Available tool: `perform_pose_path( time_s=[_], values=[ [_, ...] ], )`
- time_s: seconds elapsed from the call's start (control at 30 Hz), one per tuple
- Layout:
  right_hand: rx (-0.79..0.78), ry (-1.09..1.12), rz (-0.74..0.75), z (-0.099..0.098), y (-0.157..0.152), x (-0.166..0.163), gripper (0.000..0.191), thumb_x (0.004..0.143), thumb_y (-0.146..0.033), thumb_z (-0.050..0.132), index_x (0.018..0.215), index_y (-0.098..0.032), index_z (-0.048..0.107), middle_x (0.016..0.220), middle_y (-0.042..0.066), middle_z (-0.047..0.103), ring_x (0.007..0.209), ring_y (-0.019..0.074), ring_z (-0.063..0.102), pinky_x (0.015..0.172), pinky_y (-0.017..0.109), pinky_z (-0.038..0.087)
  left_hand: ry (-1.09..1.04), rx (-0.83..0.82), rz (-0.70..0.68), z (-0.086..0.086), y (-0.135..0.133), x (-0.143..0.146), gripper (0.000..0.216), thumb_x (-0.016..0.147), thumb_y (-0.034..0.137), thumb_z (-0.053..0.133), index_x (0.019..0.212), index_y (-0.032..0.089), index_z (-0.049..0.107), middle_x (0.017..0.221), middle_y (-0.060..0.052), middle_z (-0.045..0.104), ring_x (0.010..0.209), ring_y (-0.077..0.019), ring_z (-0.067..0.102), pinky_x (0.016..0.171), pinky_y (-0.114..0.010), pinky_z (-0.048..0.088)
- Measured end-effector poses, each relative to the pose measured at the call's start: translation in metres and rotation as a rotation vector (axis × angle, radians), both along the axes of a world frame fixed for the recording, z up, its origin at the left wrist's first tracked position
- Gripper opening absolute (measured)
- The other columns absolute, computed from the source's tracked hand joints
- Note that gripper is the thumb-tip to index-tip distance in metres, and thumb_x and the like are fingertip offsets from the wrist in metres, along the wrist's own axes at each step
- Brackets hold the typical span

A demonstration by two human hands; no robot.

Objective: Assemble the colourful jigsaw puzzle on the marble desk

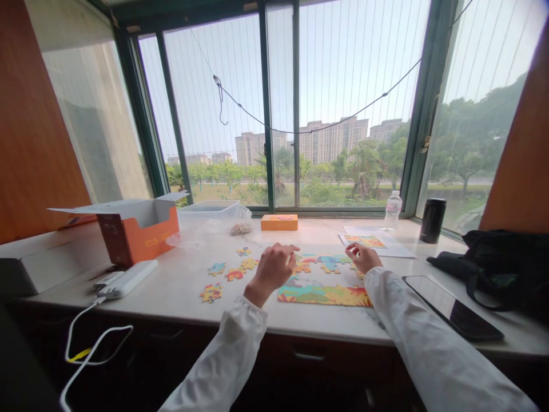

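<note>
A partly joined jigsaw puzzle (323, 294) lies on the white tabletop, with a finished coloured strip along its near side and gaps in the middle. Over its left end is my left hand (274, 268), its index finger stretched to the right and the other fingers bent; no piece shows in it. My right hand (363, 257) hovers by the puzzle's right end, fingers curved and slightly apart, with nothing visible between them. Loose puzzle pieces lie left of my left hand, among them a red one (234, 275), a blue one (217, 268) and a joined yellow cluster (211, 293).
An orange box (279, 222) stands behind the puzzle. At left are an open carton (139, 234), a white power bank (131, 279) and a clear tub (208, 212). Right are a picture card (364, 241), a bottle (392, 210), a black can (432, 220), a phone (452, 306) and a black bag (497, 269).
</note>
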State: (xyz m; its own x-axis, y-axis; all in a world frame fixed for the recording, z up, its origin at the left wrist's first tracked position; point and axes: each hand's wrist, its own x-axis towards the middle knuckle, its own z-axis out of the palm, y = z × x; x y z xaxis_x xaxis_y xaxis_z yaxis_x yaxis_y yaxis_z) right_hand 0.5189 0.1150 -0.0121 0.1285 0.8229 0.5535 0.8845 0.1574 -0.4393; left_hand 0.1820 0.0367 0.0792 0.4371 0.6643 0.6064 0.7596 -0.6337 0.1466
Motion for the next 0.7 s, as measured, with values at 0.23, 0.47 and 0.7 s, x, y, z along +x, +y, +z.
perform_pose_path(
  time_s=[0.23, 0.47, 0.7],
  values=[
    [0.123, -0.015, 0.119, 0.021, -0.014, -0.02, 0.035, 0.084, -0.055, 0.052, 0.092, -0.024, 0.067, 0.072, 0.0, 0.07, 0.058, 0.0164, 0.059, 0.068, 0.031, 0.044, -0.114, -0.01, 0.318, -0.049, -0.055, -0.132, 0.027, 0.092, 0.029, 0.05, 0.112, 0.027, 0.068, 0.108, -0.003, 0.071, 0.102, -0.0216, 0.063, 0.091, -0.035, 0.05],
    [0.054, -0.216, 0.426, 0.04, -0.043, -0.126, 0.031, 0.089, -0.054, 0.052, 0.092, -0.027, 0.068, 0.078, -0.001, 0.071, 0.063, 0.0158, 0.06, 0.074, 0.034, 0.043, -0.146, -0.058, 0.512, -0.078, -0.076, -0.231, 0.04, 0.087, 0.043, 0.061, 0.119, 0.019, 0.064, 0.119, -0.009, 0.067, 0.112, -0.0258, 0.059, 0.099, -0.04, 0.046],
    [-0.097, -0.329, 0.752, 0.04, -0.075, -0.267, 0.02, 0.09, -0.043, 0.054, 0.093, -0.029, 0.068, 0.086, 0.001, 0.073, 0.081, 0.0188, 0.066, 0.086, 0.038, 0.039, -0.101, -0.216, 0.362, -0.069, -0.067, -0.25, 0.047, 0.086, 0.049, 0.062, 0.126, 0.023, 0.063, 0.123, -0.007, 0.067, 0.114, -0.0228, 0.06, 0.102, -0.035, 0.044]
  ],
)
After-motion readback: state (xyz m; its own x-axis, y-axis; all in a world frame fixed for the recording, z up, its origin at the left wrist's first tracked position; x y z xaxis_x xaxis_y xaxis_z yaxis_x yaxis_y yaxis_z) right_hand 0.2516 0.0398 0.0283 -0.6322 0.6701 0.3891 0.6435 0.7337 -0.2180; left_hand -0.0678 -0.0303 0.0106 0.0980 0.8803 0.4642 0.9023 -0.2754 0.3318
